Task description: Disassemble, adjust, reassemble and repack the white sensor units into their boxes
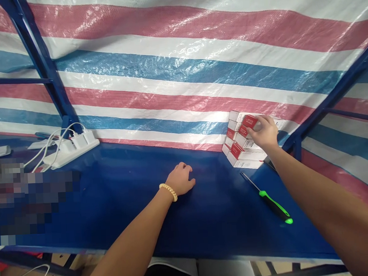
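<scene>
Several small red and white boxes are stacked against the striped sheet at the right back of the blue table. My right hand is at the top of this stack, its thumb and fingers round a red-ended box. My left hand, with a beaded bracelet at the wrist, rests on the table near the middle, its fingers apart and nothing in them. A screwdriver with a green and black handle lies between the stack and the front edge, its tip towards the boxes.
On the left a white power strip holds several plugs and cables. A striped sheet hangs behind the blue table. Blue frame posts slant up at both sides. A blurred patch covers the far left.
</scene>
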`<state>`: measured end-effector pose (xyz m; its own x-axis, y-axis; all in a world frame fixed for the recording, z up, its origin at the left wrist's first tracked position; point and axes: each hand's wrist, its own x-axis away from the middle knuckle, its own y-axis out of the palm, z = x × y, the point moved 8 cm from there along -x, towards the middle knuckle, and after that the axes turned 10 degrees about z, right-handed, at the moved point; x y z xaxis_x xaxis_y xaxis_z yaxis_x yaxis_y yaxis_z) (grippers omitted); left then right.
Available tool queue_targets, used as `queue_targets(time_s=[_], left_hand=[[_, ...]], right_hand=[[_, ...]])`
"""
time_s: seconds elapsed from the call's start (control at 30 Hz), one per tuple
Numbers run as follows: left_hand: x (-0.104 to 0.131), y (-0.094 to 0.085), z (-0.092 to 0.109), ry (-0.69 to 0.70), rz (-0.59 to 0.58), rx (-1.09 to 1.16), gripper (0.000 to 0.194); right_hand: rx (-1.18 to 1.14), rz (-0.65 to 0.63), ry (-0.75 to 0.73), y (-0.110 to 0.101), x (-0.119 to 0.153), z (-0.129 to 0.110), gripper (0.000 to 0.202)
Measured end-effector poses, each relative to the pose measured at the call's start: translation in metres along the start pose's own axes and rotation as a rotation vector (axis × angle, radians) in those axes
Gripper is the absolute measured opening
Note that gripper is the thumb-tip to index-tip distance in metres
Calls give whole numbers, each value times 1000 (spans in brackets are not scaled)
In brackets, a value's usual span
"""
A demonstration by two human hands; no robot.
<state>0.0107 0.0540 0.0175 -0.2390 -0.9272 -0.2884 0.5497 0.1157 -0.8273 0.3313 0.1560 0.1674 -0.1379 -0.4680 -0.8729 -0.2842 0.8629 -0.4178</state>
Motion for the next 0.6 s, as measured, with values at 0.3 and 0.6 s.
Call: queue_targets(time_s=[0.3, 0.6], left_hand=[[-1, 5, -1, 62, -38, -56, 36], [-2, 4, -2, 85, -42, -84, 35]], right_hand=[[95, -216, -34, -14, -6, -9, 80], [-191, -93, -177, -36, 83, -61, 45]])
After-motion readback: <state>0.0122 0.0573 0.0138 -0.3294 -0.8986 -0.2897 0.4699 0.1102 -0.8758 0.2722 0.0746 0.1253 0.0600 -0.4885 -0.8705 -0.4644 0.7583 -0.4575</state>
